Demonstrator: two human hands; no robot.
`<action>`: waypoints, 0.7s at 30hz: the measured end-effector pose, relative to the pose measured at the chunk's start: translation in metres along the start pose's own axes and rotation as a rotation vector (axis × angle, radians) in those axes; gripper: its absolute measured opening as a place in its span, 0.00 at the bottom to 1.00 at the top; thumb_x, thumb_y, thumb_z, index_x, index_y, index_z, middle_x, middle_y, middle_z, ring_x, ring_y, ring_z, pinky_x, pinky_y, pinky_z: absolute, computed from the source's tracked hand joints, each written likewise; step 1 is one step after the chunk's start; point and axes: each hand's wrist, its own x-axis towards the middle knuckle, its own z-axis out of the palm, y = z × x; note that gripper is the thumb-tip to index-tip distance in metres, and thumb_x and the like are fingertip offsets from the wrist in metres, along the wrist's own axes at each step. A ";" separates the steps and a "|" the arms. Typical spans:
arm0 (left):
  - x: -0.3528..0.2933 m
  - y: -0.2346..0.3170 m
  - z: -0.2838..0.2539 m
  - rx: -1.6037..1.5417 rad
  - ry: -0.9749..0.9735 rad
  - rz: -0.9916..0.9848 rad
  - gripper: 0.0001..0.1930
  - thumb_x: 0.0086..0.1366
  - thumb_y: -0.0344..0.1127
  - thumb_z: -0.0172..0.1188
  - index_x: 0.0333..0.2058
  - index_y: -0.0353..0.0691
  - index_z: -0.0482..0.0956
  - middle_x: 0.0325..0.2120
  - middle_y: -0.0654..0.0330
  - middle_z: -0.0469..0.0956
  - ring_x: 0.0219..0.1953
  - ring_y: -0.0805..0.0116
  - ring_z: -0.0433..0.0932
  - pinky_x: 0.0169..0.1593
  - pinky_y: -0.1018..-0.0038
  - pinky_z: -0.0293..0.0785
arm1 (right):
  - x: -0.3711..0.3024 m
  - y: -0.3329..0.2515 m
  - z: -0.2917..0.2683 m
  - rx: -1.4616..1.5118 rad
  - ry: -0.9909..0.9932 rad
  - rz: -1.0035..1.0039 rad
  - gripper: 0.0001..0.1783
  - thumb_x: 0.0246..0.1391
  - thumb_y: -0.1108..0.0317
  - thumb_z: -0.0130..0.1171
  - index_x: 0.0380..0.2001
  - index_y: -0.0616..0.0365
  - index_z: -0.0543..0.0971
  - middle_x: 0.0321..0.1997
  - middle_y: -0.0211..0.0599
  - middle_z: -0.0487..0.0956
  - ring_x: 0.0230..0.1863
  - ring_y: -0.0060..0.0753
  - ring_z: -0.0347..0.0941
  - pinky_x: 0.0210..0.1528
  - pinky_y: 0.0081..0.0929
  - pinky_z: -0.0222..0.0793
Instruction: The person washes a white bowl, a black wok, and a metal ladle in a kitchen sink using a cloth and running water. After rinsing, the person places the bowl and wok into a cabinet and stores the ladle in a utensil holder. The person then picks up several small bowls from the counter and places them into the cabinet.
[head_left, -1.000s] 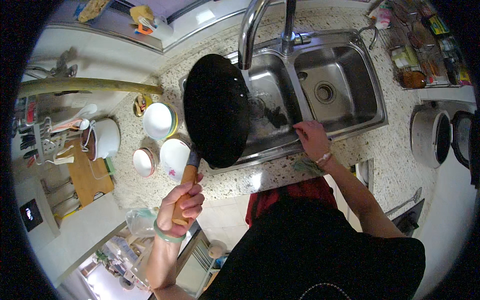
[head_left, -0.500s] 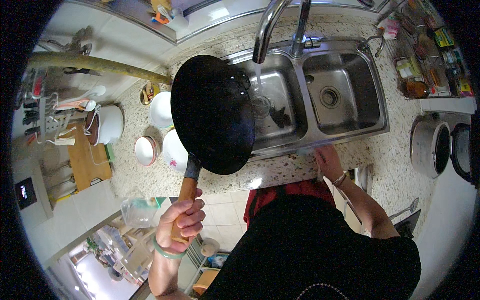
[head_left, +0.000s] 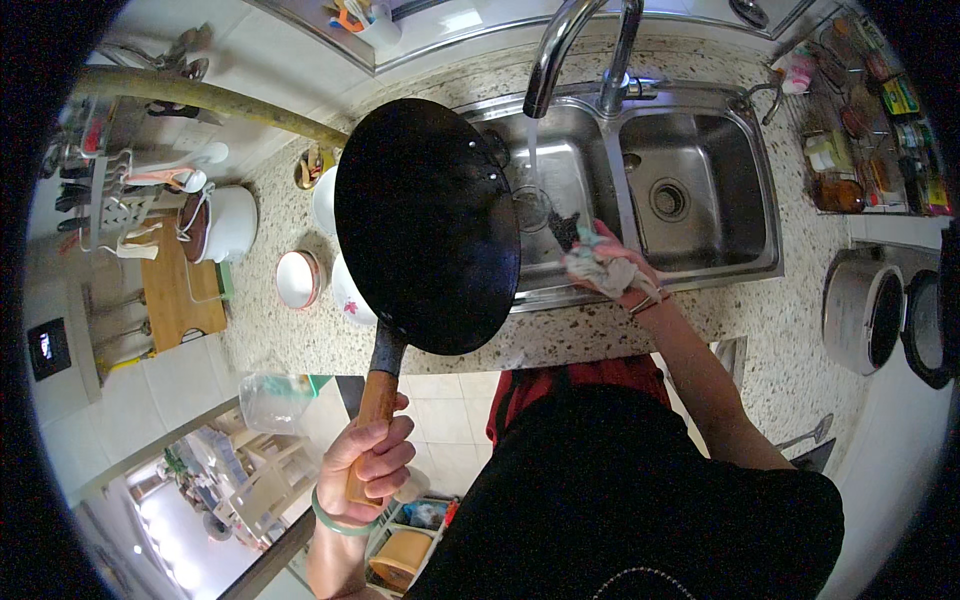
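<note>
My left hand point(head_left: 372, 462) is closed around the wooden handle of a black wok point(head_left: 425, 225). The wok is held up over the counter and covers the left edge of the sink. In my right hand point(head_left: 637, 272) is a crumpled pale cloth point(head_left: 598, 268), at the front of the left sink basin point(head_left: 585, 165). Just beside the cloth a dark clump, perhaps a scouring pad point(head_left: 564, 230), lies in that basin. Water runs from the chrome faucet point(head_left: 547, 75) into the basin, to the right of the wok.
White bowls point(head_left: 296, 280) stand on the speckled counter point(head_left: 275, 345) left of the wok, some partly hidden by it. The right basin point(head_left: 690, 150) adjoins at the right. A pot point(head_left: 858, 312) and a rack of bottles point(head_left: 850, 150) are farther right.
My right hand has risen from the counter's front edge into the left basin and now shows a cloth. My left hand still holds the wok, which has shifted slightly.
</note>
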 end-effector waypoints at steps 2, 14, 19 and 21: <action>-0.001 -0.002 -0.001 -0.005 -0.005 -0.001 0.16 0.59 0.25 0.49 0.47 0.31 0.63 0.19 0.67 0.57 0.14 0.84 0.56 0.12 0.86 0.56 | 0.016 0.010 -0.033 -0.007 -0.155 0.097 0.30 0.50 0.67 0.55 0.57 0.54 0.60 0.56 0.46 0.66 0.37 0.38 0.73 0.35 0.34 0.73; -0.004 -0.023 -0.016 -0.087 -0.027 0.006 0.15 0.59 0.24 0.48 0.46 0.33 0.63 0.18 0.66 0.57 0.13 0.83 0.56 0.11 0.86 0.55 | 0.059 0.028 -0.062 -1.019 0.131 -0.291 0.22 0.54 0.48 0.53 0.24 0.58 0.73 0.16 0.26 0.69 0.12 0.19 0.61 0.15 0.23 0.58; -0.005 -0.033 -0.019 -0.078 -0.039 0.076 0.16 0.58 0.23 0.45 0.46 0.29 0.62 0.21 0.64 0.60 0.12 0.84 0.58 0.10 0.87 0.56 | 0.080 0.021 -0.067 -0.913 0.293 -0.259 0.26 0.50 0.45 0.55 0.26 0.62 0.77 0.26 0.36 0.76 0.21 0.27 0.72 0.22 0.27 0.66; -0.003 -0.034 -0.019 -0.029 -0.052 0.083 0.16 0.58 0.23 0.45 0.46 0.29 0.62 0.21 0.64 0.60 0.12 0.84 0.58 0.10 0.87 0.56 | 0.101 0.005 -0.078 -0.935 0.260 -0.244 0.27 0.47 0.45 0.57 0.35 0.62 0.76 0.29 0.36 0.77 0.25 0.29 0.73 0.25 0.27 0.68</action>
